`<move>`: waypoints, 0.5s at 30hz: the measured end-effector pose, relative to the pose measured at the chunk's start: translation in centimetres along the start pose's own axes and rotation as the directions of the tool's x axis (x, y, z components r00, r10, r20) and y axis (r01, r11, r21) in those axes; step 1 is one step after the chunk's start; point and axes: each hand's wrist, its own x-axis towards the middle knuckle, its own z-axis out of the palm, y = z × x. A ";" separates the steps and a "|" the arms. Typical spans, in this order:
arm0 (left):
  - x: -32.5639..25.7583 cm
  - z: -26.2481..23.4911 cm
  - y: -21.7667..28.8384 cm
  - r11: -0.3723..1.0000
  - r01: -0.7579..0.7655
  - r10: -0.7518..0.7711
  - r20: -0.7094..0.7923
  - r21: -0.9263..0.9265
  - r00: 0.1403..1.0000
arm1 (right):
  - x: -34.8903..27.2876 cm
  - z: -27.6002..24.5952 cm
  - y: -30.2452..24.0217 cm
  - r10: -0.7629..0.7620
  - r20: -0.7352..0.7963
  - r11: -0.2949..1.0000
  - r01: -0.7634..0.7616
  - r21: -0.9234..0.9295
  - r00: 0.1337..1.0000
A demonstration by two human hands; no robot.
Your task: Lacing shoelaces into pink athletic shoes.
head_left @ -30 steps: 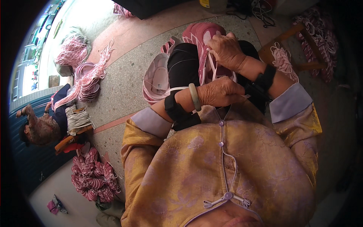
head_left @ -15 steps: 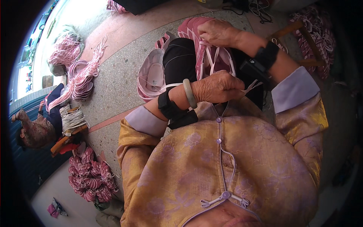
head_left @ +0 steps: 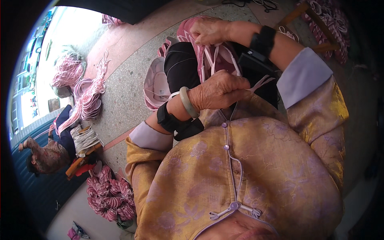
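Observation:
A pink shoe (head_left: 228,60) with crossing white laces rests on my lap between my black-trousered legs. My right hand (head_left: 210,31) is closed at its far end, with curled fingers gripping the pink upper near the lacing. Nearer to me, my left hand (head_left: 224,89), below a pale bangle (head_left: 187,102), is a fist around white laces. Their loose ends (head_left: 262,83) stick out to its right. Exactly what the right fingertips pinch is hidden. A second, paler pink shoe (head_left: 154,86) lies left of my knee, its insole showing.
On the speckled floor at left are a heap of pink strips (head_left: 70,70) and a trailing pink bundle (head_left: 88,98). A person (head_left: 52,154) sits near a wooden stool (head_left: 78,164) wound with white cord. More pink bundles (head_left: 110,194) lie below; a wooden frame (head_left: 320,30) stands far right.
The view has turned slightly, so the room at left appears shifted. Both hands sit a little farther left in the picture, and the lace ends by my left hand spread farther right.

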 end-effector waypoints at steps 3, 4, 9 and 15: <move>0.0 0.0 0.4 0.998 0.052 -0.053 -0.025 -0.018 0.998 | 0.4 -0.8 0.0 0.033 0.111 0.995 -0.043 0.093 0.993; 0.1 0.1 0.4 0.997 0.061 -0.062 -0.031 -0.045 0.998 | 0.1 -0.5 0.6 0.012 0.023 0.979 -0.016 0.204 1.000; 0.0 0.0 0.1 0.998 0.063 -0.063 -0.007 -0.025 0.998 | -0.8 0.3 1.9 -0.012 -0.138 0.986 0.035 0.165 0.990; 1.8 2.8 4.9 0.929 -0.189 0.206 0.021 -0.319 0.978 | -0.2 1.0 2.5 0.045 -0.120 0.973 -0.016 0.229 0.992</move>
